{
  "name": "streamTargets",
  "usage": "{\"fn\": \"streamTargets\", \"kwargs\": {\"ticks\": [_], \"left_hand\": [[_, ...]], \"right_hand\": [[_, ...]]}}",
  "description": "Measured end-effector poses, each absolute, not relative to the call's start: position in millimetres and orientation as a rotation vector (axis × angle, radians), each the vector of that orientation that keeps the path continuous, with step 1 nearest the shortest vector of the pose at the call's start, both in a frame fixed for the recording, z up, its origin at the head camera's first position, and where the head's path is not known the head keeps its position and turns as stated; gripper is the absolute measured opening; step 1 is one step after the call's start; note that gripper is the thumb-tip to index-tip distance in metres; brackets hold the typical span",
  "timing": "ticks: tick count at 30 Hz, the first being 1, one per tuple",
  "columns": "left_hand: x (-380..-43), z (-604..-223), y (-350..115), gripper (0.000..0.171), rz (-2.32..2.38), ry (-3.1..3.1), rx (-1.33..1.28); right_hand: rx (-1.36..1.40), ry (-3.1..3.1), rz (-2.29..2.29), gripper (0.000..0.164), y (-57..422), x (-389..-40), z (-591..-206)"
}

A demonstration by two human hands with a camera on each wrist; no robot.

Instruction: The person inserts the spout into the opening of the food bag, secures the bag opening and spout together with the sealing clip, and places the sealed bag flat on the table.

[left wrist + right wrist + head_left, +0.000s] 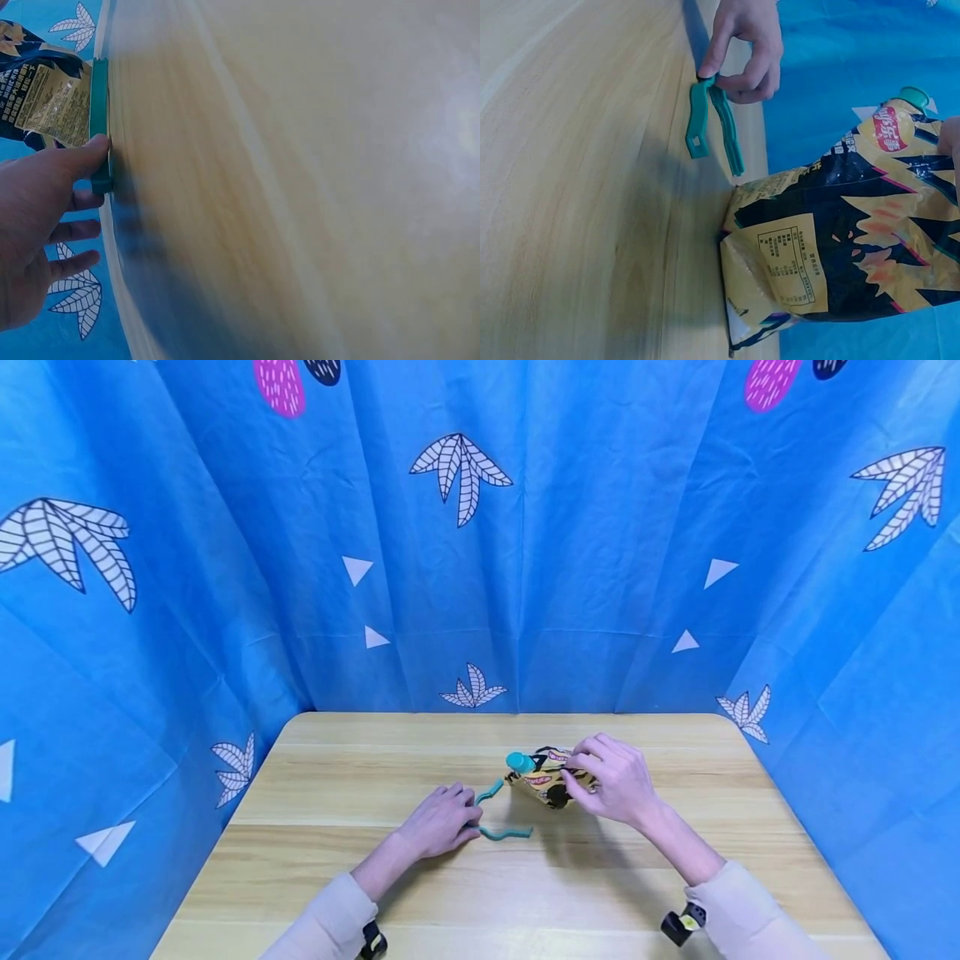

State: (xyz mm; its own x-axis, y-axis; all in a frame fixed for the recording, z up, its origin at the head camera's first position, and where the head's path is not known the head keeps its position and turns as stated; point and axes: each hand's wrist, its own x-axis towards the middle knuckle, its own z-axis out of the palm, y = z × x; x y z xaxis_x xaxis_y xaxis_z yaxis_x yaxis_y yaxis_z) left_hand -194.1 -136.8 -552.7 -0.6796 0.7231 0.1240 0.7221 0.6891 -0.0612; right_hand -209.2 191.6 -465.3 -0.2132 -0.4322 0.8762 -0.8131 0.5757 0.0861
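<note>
My left hand (pixel 442 821) pinches a green bag clip (pixel 510 834) at its hinge end, low over the table. The clip's two arms (pixel 698 124) spread apart in a V toward the snack bag (pixel 840 232). This bag is yellow and black with printed labels, and it stands on the table in the right wrist view. With thumb and fingertips my right hand (pixel 615 777) pinches the bag near its top. A teal round cap (pixel 519 762) shows at the bag's edge. In the left wrist view, thumb and index finger meet the clip (pixel 99 112).
A light wooden table (pixel 337 893) lies under both hands. Blue curtains (pixel 570 568) with white leaf prints hang behind it and along both sides. Black devices (pixel 678 928) are strapped at the wrists.
</note>
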Motion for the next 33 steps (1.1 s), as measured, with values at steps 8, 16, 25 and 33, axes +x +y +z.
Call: {"fn": "streamTargets", "kwargs": {"ticks": [8, 16, 25, 33], "left_hand": [[-196.2, -551.7, -137.4, 0.021, -0.034, -2.754, -1.200], [-196.7, -554.0, -140.9, 0.021, -0.132, -2.703, -1.186], [-198.9, -553.6, -141.7, 0.012, -0.203, -2.644, -1.167], [-201.8, -553.3, -145.0, 0.008, -0.239, -2.546, -1.163]], "right_hand": [[1.013, -1.843, 0.497, 0.015, 192.2, -210.0, -466.4], [1.021, -1.838, 0.495, 0.014, 192.4, -210.8, -465.9], [1.017, -1.835, 0.491, 0.015, 192.1, -210.3, -466.5], [1.009, -1.828, 0.497, 0.016, 191.6, -210.3, -467.2]]}}
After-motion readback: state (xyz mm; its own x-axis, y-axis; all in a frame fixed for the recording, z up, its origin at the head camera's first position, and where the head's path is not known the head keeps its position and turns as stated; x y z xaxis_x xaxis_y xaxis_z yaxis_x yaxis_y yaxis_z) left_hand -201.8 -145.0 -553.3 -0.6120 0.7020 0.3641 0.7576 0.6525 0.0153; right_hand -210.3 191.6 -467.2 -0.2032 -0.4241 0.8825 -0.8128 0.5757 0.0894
